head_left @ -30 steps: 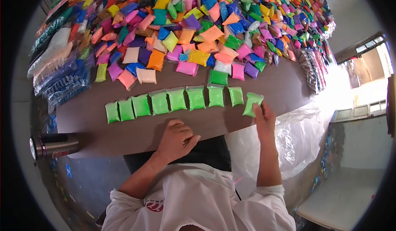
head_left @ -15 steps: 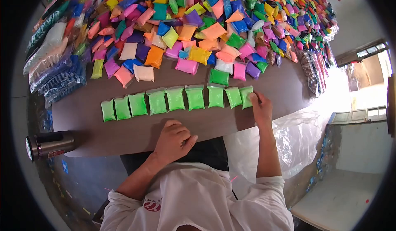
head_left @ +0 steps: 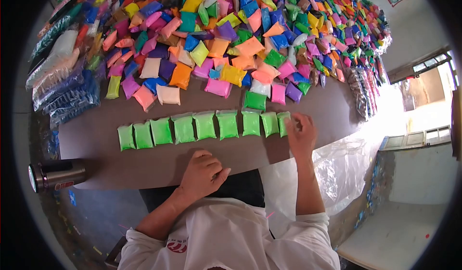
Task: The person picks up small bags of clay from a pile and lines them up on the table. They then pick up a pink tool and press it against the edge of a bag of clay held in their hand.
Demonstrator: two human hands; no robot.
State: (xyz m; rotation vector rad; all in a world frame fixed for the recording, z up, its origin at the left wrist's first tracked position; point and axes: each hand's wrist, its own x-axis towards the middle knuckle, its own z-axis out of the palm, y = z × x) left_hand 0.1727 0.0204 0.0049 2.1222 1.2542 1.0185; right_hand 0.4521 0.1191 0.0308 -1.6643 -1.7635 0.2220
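Observation:
Several light green packets lie side by side in a row across the brown table. At the row's right end, my right hand touches the last green packet with its fingertips, the fingers bent and partly apart. My left hand rests curled near the table's front edge, below the middle of the row, and nothing shows in it. A darker green packet lies just above the row, next to the big pile of coloured packets.
On the table, a steel flask lies at the left front edge. Clear bags of packets are stacked at the far left. Clear plastic sheeting hangs below the right edge. A window stands at the right.
The view has tilted slightly, so the row sits lower. My right hand's fingers have spread a little and shifted on the last packet. My left hand stays curled in place.

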